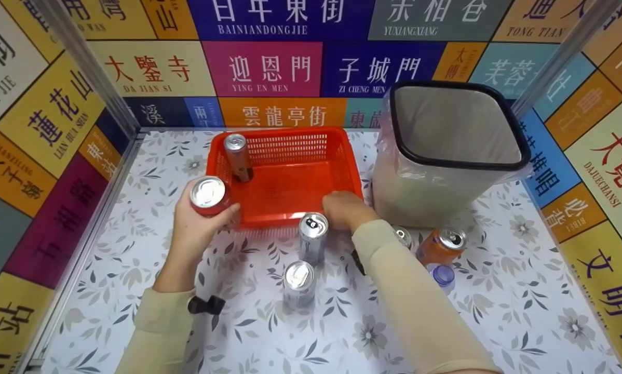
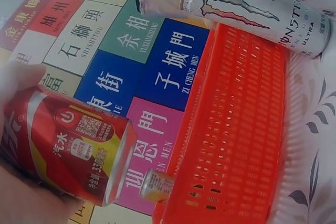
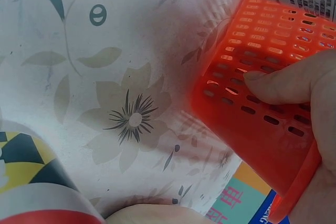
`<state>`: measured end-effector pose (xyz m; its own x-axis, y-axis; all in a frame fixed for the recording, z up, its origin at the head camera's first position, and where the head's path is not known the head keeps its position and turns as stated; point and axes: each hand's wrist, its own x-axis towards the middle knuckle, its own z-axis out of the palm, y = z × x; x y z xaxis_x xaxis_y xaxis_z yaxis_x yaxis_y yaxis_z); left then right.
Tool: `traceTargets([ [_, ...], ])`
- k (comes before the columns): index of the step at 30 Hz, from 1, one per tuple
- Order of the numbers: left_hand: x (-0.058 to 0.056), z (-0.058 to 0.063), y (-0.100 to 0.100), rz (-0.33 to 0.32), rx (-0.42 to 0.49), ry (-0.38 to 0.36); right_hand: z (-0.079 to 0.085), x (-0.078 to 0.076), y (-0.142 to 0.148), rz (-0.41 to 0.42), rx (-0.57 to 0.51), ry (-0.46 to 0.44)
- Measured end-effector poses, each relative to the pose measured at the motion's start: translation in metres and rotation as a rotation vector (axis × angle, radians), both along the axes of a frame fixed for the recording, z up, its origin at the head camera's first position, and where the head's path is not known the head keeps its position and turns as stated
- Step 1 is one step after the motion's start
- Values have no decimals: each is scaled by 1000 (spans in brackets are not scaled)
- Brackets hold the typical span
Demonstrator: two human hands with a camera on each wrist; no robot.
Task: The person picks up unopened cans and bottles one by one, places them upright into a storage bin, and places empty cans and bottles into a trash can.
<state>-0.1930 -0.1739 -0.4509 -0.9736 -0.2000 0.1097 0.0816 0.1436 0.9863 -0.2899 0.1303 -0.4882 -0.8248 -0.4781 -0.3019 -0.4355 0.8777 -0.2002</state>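
My left hand [image 1: 192,236] grips a red soda can [image 2: 79,145] upright, just off the front left corner of the red plastic basket [image 1: 285,182]. My right hand [image 1: 346,209] holds the basket's front right corner. In the right wrist view its thumb [image 3: 283,82] presses on the slotted outer wall, while its other fingers are mostly hidden. One slim can [image 1: 238,158] stands inside the basket at the back left. Close in front of the basket is an opened silver Monster can [image 1: 312,241], and nearer me stands another silver-topped can [image 1: 299,285].
A tall pale bin [image 1: 420,192] with a black rim and plastic liner stands right of the basket. Before it are an orange can [image 1: 438,246], a purple-capped bottle [image 1: 442,275] and a can [image 1: 402,236] partly hidden by my right sleeve. Printed panels [image 1: 261,67] wall the table.
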Motion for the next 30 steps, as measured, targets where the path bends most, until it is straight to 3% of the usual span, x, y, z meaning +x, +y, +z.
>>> traceTargets([
  [14, -37, -3, 5, 10, -6, -98, 2, 0, 1, 6, -3, -4],
  [22, -67, -14, 4, 63, -50, -143, 0, 0, 1, 2, -5, -10],
  [30, -88, -26, 6, 85, -53, -196, -3, -2, 1, -10, -1, -30],
])
